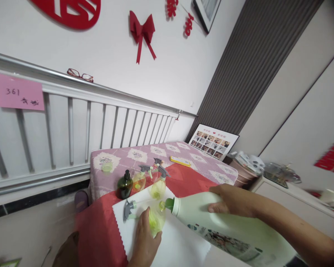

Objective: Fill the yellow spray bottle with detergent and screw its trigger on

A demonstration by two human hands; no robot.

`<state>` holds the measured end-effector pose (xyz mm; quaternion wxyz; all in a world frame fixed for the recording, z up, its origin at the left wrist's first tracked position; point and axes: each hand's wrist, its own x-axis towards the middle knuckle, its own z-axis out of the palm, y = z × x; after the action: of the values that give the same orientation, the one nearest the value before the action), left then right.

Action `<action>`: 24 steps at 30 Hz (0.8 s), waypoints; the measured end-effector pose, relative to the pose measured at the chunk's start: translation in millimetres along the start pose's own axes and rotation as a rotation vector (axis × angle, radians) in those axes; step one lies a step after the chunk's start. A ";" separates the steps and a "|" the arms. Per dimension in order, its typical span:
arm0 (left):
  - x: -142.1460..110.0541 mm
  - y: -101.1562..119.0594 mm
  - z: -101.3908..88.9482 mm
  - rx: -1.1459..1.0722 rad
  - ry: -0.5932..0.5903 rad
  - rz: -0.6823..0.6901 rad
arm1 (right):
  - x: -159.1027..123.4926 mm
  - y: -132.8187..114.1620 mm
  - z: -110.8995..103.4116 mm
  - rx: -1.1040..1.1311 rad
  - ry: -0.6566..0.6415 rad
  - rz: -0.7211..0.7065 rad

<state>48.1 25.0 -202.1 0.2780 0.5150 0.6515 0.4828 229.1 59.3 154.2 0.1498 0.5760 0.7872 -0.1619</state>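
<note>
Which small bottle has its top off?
The bottle in the left hand: its neck is bare beside the jug, while the dark bottle has a pump and the others have spray heads.

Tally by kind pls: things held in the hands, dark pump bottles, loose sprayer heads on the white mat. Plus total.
Large pale-green jug, in the right hand: 1
Small yellowish bottle, in the left hand: 1
Dark pump bottle: 1
Loose sprayer head on the white mat: 1
Total: 4
</note>
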 end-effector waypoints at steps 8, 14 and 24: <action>1.1 0.4 -1.3 0.021 -0.017 0.011 | -1.6 -1.6 -1.7 -0.004 0.004 0.007; 1.1 3.6 -4.0 0.007 -0.022 -0.005 | -1.3 0.1 -0.1 -0.003 0.008 -0.003; -0.2 -2.1 -1.0 0.015 -0.022 -0.003 | 0.5 -0.2 -0.3 -0.004 0.009 -0.016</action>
<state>46.5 24.4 -203.7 0.2819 0.5213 0.6527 0.4720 228.8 59.7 154.3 0.1461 0.5703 0.7926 -0.1586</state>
